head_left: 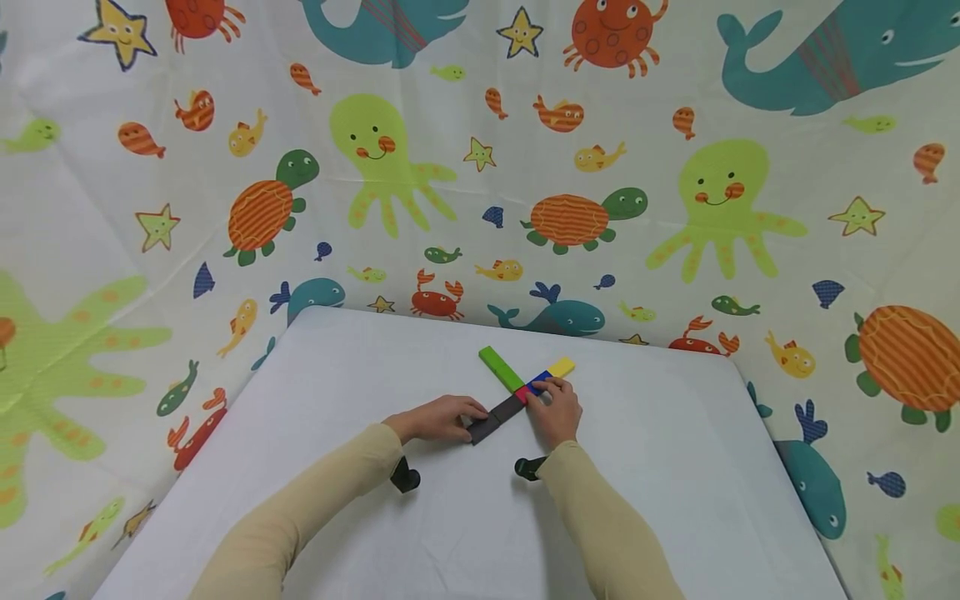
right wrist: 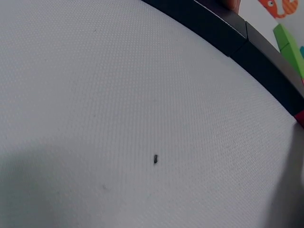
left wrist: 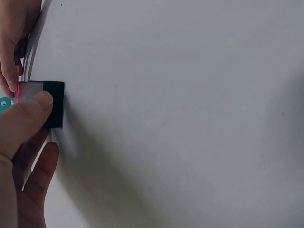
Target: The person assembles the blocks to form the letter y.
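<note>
Two black blocks (head_left: 510, 407) lie end to end in a slanting row on the white table. The row runs on through a red block (head_left: 521, 394) and a blue block (head_left: 542, 381) to a yellow block (head_left: 562, 367). Green blocks (head_left: 500, 368) branch off toward the far left from the red one. My left hand (head_left: 441, 418) pinches the near end of the black row, its thumb on top of the end block (left wrist: 57, 111) in the left wrist view. At the red and blue blocks, my right hand (head_left: 557, 412) grips the blue one between thumb and fingers.
The white table (head_left: 660, 467) spreads around the blocks. Behind and beside it hangs a curtain (head_left: 465, 208) printed with sea animals. Dark wrist-worn devices (head_left: 406, 477) jut out below both sleeves, close over the table.
</note>
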The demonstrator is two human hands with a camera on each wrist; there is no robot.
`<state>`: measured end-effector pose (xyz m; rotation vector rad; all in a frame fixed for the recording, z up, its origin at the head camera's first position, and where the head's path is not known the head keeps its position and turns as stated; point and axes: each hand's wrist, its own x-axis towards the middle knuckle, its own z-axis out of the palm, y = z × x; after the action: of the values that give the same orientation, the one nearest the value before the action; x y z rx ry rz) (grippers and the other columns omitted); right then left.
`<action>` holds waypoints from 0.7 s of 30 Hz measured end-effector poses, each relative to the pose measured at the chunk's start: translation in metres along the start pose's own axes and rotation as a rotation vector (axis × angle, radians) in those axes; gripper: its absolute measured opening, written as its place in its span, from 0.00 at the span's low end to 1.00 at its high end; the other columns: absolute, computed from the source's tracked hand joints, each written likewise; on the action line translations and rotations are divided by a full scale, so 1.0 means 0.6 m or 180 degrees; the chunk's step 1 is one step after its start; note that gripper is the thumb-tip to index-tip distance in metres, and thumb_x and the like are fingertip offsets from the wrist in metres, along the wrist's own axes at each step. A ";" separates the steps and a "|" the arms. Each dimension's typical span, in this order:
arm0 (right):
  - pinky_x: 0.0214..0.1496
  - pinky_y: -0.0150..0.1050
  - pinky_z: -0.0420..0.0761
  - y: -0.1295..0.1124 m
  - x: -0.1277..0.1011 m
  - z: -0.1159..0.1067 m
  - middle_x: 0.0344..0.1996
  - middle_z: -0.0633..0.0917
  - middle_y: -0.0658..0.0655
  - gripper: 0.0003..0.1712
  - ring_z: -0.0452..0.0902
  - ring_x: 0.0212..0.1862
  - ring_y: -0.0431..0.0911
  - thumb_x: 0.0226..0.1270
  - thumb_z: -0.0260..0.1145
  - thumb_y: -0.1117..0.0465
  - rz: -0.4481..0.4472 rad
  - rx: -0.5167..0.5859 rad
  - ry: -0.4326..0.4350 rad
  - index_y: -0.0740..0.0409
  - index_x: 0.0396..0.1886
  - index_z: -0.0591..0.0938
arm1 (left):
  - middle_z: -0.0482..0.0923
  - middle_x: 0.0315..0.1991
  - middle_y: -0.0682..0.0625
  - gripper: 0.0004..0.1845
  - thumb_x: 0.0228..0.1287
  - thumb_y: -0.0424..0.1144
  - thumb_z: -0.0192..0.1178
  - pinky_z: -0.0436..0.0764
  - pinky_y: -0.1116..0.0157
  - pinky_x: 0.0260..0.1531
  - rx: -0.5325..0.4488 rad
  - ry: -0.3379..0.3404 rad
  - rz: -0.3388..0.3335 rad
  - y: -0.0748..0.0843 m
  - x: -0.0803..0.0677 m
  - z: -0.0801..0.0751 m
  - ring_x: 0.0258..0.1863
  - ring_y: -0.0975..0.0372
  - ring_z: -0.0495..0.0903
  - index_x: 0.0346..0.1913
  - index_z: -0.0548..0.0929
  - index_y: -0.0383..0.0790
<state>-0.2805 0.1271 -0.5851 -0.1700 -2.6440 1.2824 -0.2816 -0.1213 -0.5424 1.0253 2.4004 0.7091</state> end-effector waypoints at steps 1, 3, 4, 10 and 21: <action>0.65 0.61 0.58 0.000 0.000 -0.001 0.61 0.73 0.62 0.17 0.66 0.62 0.60 0.63 0.70 0.53 0.0005 -0.0006 0.0001 0.54 0.49 0.86 | 0.74 0.62 0.50 0.24 0.63 0.34 0.66 0.77 0.70 0.50 0.0008 0.0004 0.0002 0.000 0.001 0.001 0.55 0.62 0.75 0.62 0.78 0.39; 0.66 0.60 0.58 0.001 0.000 -0.001 0.61 0.73 0.61 0.17 0.66 0.62 0.59 0.63 0.70 0.53 0.0012 -0.0013 0.0005 0.54 0.49 0.86 | 0.74 0.62 0.50 0.24 0.63 0.34 0.66 0.77 0.70 0.50 0.0017 0.0008 -0.0002 -0.001 0.002 0.002 0.55 0.63 0.75 0.62 0.78 0.39; 0.66 0.60 0.58 0.001 0.000 -0.001 0.61 0.73 0.61 0.17 0.66 0.62 0.59 0.63 0.70 0.53 0.0016 -0.0006 0.0008 0.54 0.49 0.86 | 0.74 0.62 0.51 0.24 0.63 0.34 0.65 0.77 0.70 0.50 0.0025 0.0010 -0.0007 -0.001 0.002 0.002 0.55 0.63 0.75 0.63 0.78 0.39; 0.65 0.61 0.59 0.003 0.000 -0.002 0.60 0.73 0.62 0.17 0.66 0.62 0.60 0.63 0.70 0.53 0.0001 -0.0006 0.0036 0.55 0.48 0.86 | 0.74 0.62 0.51 0.23 0.63 0.34 0.66 0.77 0.70 0.50 0.0021 0.0019 -0.0028 -0.002 0.004 0.002 0.55 0.62 0.75 0.62 0.78 0.39; 0.65 0.60 0.59 0.004 0.001 0.000 0.61 0.73 0.61 0.17 0.66 0.62 0.59 0.63 0.70 0.52 0.0015 -0.0036 0.0017 0.54 0.49 0.86 | 0.74 0.61 0.51 0.24 0.63 0.36 0.66 0.77 0.70 0.49 -0.0079 0.0055 -0.0019 -0.002 0.001 0.004 0.54 0.63 0.74 0.62 0.78 0.40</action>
<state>-0.2811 0.1285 -0.5867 -0.1814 -2.6484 1.2672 -0.2815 -0.1207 -0.5450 1.0054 2.4023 0.7468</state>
